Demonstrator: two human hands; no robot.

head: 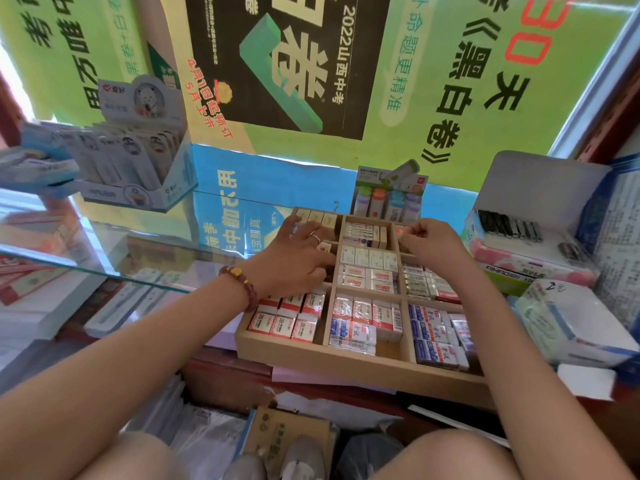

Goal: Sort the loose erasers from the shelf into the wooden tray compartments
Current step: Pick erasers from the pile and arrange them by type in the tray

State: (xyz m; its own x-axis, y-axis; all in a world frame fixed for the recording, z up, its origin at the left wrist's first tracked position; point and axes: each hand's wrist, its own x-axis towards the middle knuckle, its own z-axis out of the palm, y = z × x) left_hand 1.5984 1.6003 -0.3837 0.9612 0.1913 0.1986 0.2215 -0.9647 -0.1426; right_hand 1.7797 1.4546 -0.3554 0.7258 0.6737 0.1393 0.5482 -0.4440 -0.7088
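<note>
The pale wooden tray (346, 367) lies ahead of the person, its boxy compartments packed with glossy, film-wrapped rectangular erasers (360, 261). The left hand (294, 258) curls its fingers down into the left column. The right hand (433, 244) bunches its fingertips over the back right compartment; whether either grips an eraser cannot be told.

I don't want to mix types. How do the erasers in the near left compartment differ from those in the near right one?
The near-left erasers are red and white and marked 28; the near-right erasers are blue and white. The near-left erasers sit in two neat rows of three; the near-right erasers lie looser, some askew. Both are small wrapped blocks in the wooden tray.
</note>
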